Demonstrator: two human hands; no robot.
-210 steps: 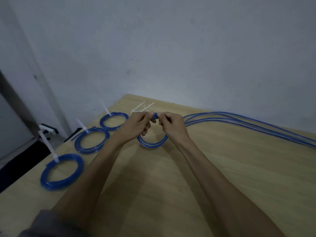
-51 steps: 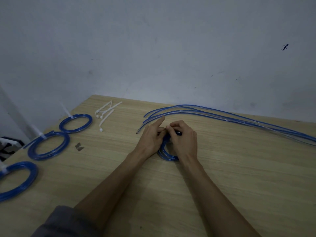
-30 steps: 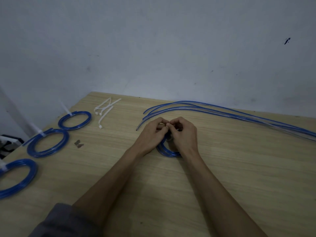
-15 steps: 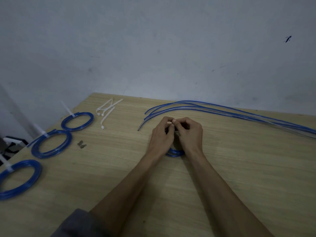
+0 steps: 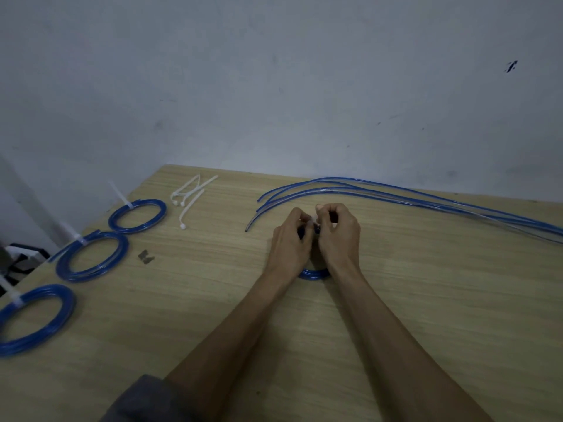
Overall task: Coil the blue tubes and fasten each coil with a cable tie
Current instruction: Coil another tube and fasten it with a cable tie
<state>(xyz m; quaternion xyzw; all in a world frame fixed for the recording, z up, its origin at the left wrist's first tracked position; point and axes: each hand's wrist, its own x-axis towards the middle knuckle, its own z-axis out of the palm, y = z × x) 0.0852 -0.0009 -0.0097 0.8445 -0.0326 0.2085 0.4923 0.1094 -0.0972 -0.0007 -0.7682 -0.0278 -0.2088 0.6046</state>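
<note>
both hands, left hand (image 5: 291, 239) and right hand (image 5: 338, 236), pinching a white cable tie (image 5: 311, 222) on a small blue coil (image 5: 313, 274) mid-frame, three tied coils (image 5: 91, 257) lower left on the table (image 5: 426, 300)

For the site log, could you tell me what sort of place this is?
Probably a plain workshop or assembly bench: a bare wooden table against a scuffed painted wall, with tied blue tube coils, spare cable ties and uncoiled blue tubes.

Two bare forearms reach in from the bottom edge. The left one emerges from a grey fabric sleeve (image 5: 143, 400) bunched near the elbow; the right arm shows no sleeve.
</note>
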